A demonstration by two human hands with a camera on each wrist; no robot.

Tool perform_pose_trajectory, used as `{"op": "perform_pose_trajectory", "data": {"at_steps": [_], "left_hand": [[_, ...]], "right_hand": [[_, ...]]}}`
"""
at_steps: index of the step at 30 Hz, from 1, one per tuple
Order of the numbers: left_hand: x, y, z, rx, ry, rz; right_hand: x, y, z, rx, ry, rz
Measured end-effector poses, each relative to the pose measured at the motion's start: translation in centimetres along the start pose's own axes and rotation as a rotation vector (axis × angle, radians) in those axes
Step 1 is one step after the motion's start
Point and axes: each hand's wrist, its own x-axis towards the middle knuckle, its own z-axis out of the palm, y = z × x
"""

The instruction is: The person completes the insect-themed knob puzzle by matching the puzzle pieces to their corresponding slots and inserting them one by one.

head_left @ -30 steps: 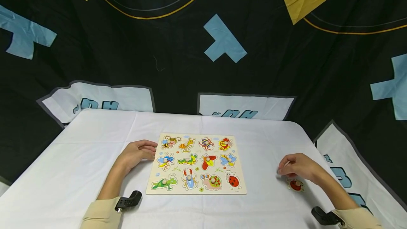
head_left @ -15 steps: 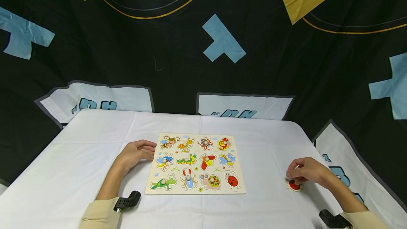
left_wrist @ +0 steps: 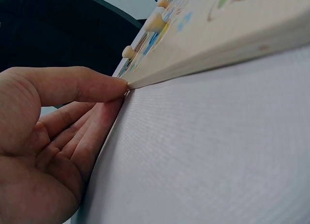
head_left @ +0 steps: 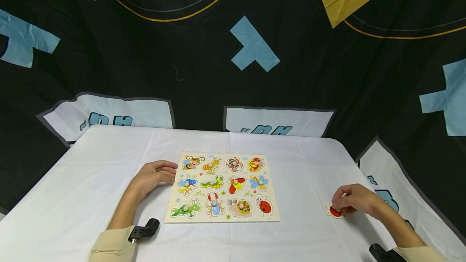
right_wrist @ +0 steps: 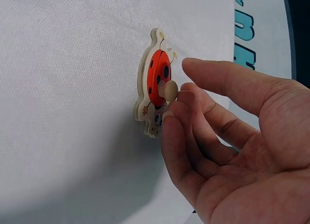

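A pale wooden peg puzzle board (head_left: 225, 218) with several insect pictures, most with a small knob, lies on the white table. My left hand (head_left: 154, 177) touches its left edge; in the left wrist view the thumb tip (left_wrist: 116, 88) meets the board's edge. Far to the right, a red ladybug puzzle piece (right_wrist: 157, 71) with black spots and a wooden knob (right_wrist: 170, 91) lies flat. My right hand (head_left: 354, 199) is over it, fingertips close to the knob and thumb apart from it. A ladybug picture (head_left: 264, 205) without a visible knob is at the board's lower right.
The white-covered table (head_left: 298, 173) runs back to a black cloth backdrop (head_left: 174, 64) with blue and yellow shapes. Dark wrist cameras, such as the left one (head_left: 143, 230), sit by the sleeve cuffs.
My right hand has moved right and toward me, down over the ladybug piece, covering part of it. The left hand stays at the board's edge. The head view has shifted slightly.
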Motion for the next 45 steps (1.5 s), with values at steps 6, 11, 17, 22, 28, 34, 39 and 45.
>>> {"op": "perform_pose_trajectory", "data": {"at_steps": [6,11,17,22,28,34,39,45], "left_hand": [[0.0,0.0,0.0,0.001,0.001,0.001],[0.0,0.0,0.0,-0.013,-0.004,0.007],[0.0,0.0,0.0,-0.014,-0.005,0.001],[0.0,-0.1,0.1,-0.021,-0.004,-0.002],[0.0,-0.1,0.1,-0.018,-0.001,-0.002],[0.0,-0.2,0.0,-0.012,0.000,-0.001],[0.0,-0.2,0.1,-0.019,0.001,0.000],[0.0,-0.1,0.1,-0.022,0.005,-0.002]], "right_hand": [[-0.3,0.1,-0.1,0.002,-0.004,0.003],[-0.4,0.2,-0.1,-0.005,0.004,0.023],[-0.6,0.6,-0.1,0.005,-0.008,0.043],[-0.6,0.9,0.1,0.034,-0.020,0.031],[-0.4,1.2,0.2,0.049,-0.012,0.053],[-0.2,1.2,0.4,0.043,0.013,0.075],[-0.1,1.1,0.7,0.035,0.048,0.101],[-0.1,0.9,0.8,0.032,0.063,0.123]]}}
